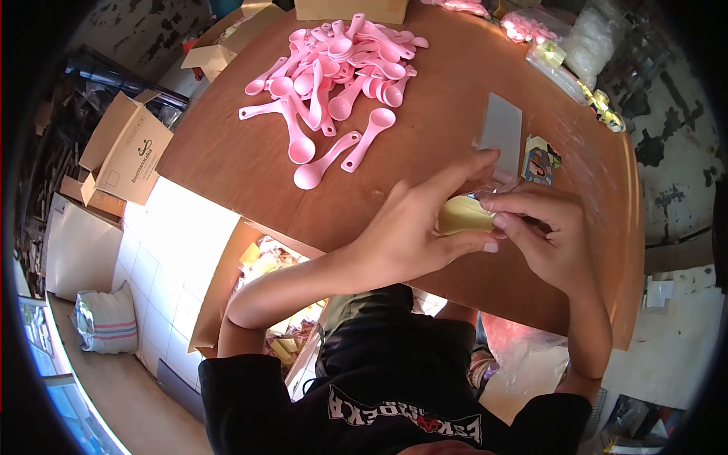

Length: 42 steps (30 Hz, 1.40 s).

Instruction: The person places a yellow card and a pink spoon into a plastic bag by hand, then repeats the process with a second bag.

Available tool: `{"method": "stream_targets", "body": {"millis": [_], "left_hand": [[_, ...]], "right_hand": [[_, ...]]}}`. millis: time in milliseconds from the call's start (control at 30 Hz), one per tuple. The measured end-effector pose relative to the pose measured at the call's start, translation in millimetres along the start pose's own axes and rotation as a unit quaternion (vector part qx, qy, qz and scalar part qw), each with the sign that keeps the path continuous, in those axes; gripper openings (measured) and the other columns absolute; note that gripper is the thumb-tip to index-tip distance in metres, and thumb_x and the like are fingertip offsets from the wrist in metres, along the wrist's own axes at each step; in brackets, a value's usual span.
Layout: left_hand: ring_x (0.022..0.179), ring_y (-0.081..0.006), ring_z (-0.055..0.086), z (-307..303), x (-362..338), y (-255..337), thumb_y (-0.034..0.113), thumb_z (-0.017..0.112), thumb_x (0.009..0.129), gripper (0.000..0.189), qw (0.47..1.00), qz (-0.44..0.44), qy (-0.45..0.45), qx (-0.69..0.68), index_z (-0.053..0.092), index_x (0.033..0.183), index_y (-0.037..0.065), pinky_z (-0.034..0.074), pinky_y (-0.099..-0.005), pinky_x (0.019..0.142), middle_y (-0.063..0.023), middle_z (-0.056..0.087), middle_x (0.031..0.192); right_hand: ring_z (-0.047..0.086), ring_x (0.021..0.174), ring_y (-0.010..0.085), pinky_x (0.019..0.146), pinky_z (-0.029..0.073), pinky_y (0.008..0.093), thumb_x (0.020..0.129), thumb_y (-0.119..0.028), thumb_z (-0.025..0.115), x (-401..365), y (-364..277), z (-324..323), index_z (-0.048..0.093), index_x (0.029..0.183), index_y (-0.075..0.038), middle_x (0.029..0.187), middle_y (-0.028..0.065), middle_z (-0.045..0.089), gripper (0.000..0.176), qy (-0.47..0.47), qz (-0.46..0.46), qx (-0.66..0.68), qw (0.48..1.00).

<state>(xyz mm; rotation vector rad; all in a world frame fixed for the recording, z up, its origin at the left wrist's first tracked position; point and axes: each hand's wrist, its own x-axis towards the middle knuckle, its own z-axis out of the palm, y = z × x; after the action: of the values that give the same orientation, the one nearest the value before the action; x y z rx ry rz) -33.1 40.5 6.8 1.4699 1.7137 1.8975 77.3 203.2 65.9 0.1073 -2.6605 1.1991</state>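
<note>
My left hand (421,224) curls around a small pale-yellow packet (464,215), its thumb along the near side and its fingers over the far side. Clear, shiny plastic shows at the packet's far right edge. My right hand (547,231) is closed at that edge, thumb and fingers pinched together on the plastic. The fingers hide part of the packet. Just beyond my hands lie a stack of pale grey-white sheets (500,125) and some small printed cards (539,161). A heap of pink measuring spoons (341,68) covers the far part of the table.
The brown wooden table (265,182) has a rounded right edge. Bagged goods (595,45) sit at its far right. An open carton (284,292) of small packets stands below the near left edge. Another cardboard box (129,148) and a white sack (106,320) are further left.
</note>
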Motion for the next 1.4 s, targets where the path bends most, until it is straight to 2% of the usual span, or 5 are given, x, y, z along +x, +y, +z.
{"method": "stream_targets", "body": {"millis": [167,633,800,1167,1400], "left_hand": [[0.1,-0.0094,0.06,-19,-37,-12,0.001,0.071,0.084,0.05,0.98,-0.189,-0.014,-0.065,0.047,0.129,-0.003,0.05,-0.027,0.087,-0.0092,0.065,0.11],[0.092,-0.0093,0.062,4,-50,-19,0.007,0.073,0.084,0.045,0.961,-0.207,0.075,-0.167,0.053,0.125,-0.001,0.051,-0.0268,0.081,-0.0087,0.069,0.1],[0.099,-0.0116,0.061,11,-48,-24,-0.004,0.067,0.085,0.048,0.97,-0.201,0.048,-0.124,0.047,0.128,-0.003,0.05,-0.0261,0.087,-0.0101,0.065,0.108],[0.102,-0.0122,0.06,63,-22,-8,-0.002,0.072,0.082,0.054,0.981,-0.158,-0.038,-0.104,0.046,0.13,-0.004,0.049,-0.0264,0.089,-0.0104,0.063,0.112],[0.064,-0.0009,0.058,80,-22,-18,0.01,0.067,0.089,0.021,0.974,-0.156,-0.018,-0.165,0.064,0.107,-0.001,0.043,-0.0198,0.054,-0.0025,0.068,0.071]], "right_hand": [[0.066,0.08,0.0118,0.069,0.052,0.0229,0.088,-0.002,0.062,46,23,0,0.066,0.105,0.003,0.087,0.011,0.07,0.018,-0.033,0.034,0.28,0.959],[0.059,0.089,0.022,0.081,0.048,0.0353,0.073,0.0,0.061,133,90,68,0.066,0.097,-0.005,0.092,0.0036,0.064,0.026,-0.005,-0.35,-0.352,0.868],[0.067,0.086,0.0198,0.065,0.055,0.0324,0.082,0.002,0.062,56,82,10,0.054,0.109,-0.002,0.098,0.0098,0.064,0.029,0.193,-0.071,0.003,0.979],[0.064,0.101,0.021,0.088,0.049,0.034,0.085,0.002,0.063,-46,26,-19,0.037,0.137,-0.005,0.106,0.0125,0.062,0.059,0.253,0.166,0.378,0.875],[0.061,0.095,0.0161,0.084,0.05,0.0302,0.084,0.003,0.064,-52,30,-12,0.027,0.142,-0.006,0.103,0.0116,0.061,0.07,0.293,0.055,0.342,0.891]]}}
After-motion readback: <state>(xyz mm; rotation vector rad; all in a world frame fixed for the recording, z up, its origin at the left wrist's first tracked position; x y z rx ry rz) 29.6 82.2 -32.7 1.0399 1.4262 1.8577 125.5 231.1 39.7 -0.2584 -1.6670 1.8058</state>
